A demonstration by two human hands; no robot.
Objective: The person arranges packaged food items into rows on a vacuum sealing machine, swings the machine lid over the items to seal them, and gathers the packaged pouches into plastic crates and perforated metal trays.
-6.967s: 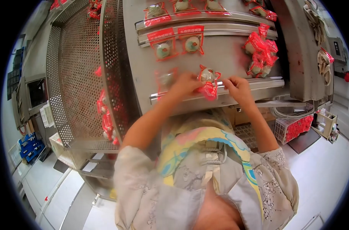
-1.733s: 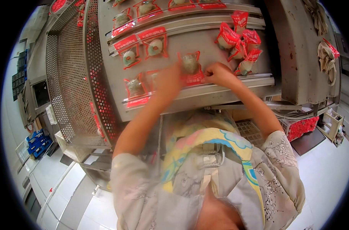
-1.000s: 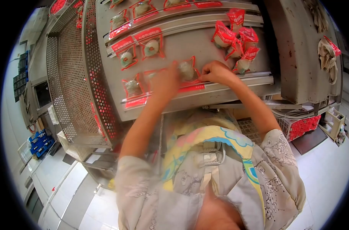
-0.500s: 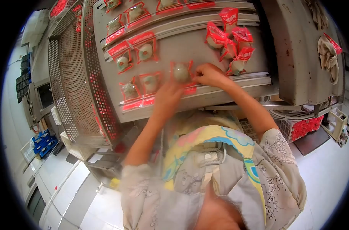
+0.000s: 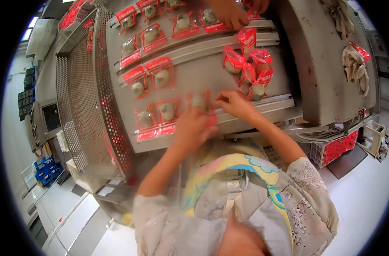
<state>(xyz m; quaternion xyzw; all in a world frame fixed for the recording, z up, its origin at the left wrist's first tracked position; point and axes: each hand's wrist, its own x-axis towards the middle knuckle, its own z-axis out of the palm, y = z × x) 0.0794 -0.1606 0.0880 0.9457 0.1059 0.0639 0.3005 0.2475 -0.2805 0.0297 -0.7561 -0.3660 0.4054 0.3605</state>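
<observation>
My left hand, smeared by motion, lies over the lower part of a clear packet with red edges; a pale round item sits inside it. Just right of that packet is my right hand, thumb and fingers pressed together; anything between them is too small to make out. Two similar packets, one with a greenish round item, lie to the left along the near metal rail. Two more lie against the middle rail. Several bunched red packets lie beyond my right hand.
A co-worker's hands are at the top, over the far row of packets. A perforated metal tray borders the steel table at left. A metal housing with cloths stands at right.
The view has shifted, and a co-worker's hands now show at the top. My left hand has moved lower over the packet. My right hand's fingers remain together, beside the same packet.
</observation>
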